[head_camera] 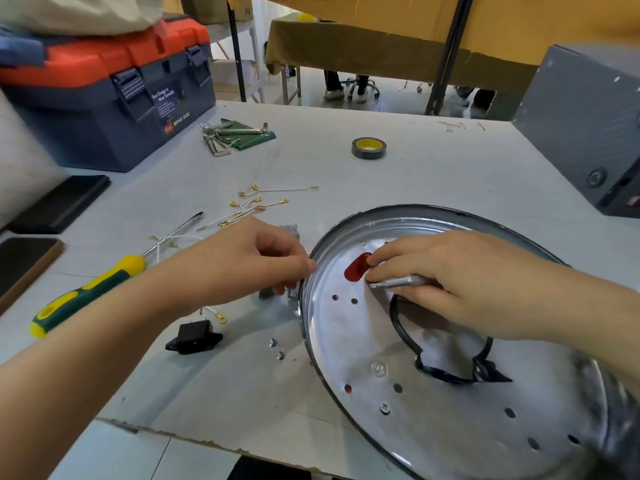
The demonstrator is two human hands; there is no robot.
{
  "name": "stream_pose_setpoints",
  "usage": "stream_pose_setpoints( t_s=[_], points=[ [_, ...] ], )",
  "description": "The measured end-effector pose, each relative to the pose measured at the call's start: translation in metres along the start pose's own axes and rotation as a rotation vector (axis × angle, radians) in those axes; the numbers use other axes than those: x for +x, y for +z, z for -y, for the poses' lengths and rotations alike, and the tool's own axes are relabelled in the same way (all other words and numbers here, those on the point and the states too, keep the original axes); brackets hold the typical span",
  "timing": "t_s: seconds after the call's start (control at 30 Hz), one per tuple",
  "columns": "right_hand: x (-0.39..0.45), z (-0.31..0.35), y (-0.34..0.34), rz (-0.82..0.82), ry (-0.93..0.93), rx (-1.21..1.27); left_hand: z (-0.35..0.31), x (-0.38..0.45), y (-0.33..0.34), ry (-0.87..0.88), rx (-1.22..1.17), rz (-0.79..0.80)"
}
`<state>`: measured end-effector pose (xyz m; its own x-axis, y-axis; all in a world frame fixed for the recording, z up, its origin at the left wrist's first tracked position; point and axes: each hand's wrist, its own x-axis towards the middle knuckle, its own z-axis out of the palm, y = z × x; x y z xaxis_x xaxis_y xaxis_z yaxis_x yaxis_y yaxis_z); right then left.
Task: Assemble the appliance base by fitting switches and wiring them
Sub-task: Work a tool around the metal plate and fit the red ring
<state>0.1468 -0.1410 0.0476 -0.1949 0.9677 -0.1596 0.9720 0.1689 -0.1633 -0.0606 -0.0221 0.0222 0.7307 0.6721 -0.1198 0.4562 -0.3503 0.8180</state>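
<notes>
right hand (446,285) curled round a thin metal driver (401,281), tip beside the red slot (356,268) in the base (433,410). left hand (242,268) pinching a grey part (289,289), probably a switch, against the outer rim; mostly hidden. still fitting the switch, wiring not begun. next: seat it square behind the slot, then screw down. base shiny, dished sheet metal, punched with small holes. loose screws (276,348), black socket (194,339), white leads (263,202) with brass ring ends waiting on the matte table (450,168).

"WING BOX" on blue/orange toolbox (114,109) front, sticker txt above too small
</notes>
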Motion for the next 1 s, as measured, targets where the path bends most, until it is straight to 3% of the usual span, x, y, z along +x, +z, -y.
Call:
stream_pose_setpoints(
  t_s=[0.17,0.3,0.43,0.67,1.0],
  points=[
    [0.001,0.003,-0.003,0.015,0.012,-0.019,-0.009,0.002,-0.008,-0.070,0.100,0.155],
    [-0.001,0.007,-0.002,-0.028,0.098,-0.004,-0.013,0.024,-0.003,-0.140,0.127,0.023],
    [-0.006,0.008,0.003,-0.054,0.154,-0.081,-0.016,0.037,0.004,-0.132,0.148,-0.003],
    [-0.016,0.012,0.013,-0.008,0.099,-0.158,-0.013,0.029,0.011,-0.054,0.234,-0.030],
    [-0.021,0.009,0.016,-0.030,0.034,-0.128,-0.011,0.019,0.017,-0.065,0.094,-0.007]
  ],
)
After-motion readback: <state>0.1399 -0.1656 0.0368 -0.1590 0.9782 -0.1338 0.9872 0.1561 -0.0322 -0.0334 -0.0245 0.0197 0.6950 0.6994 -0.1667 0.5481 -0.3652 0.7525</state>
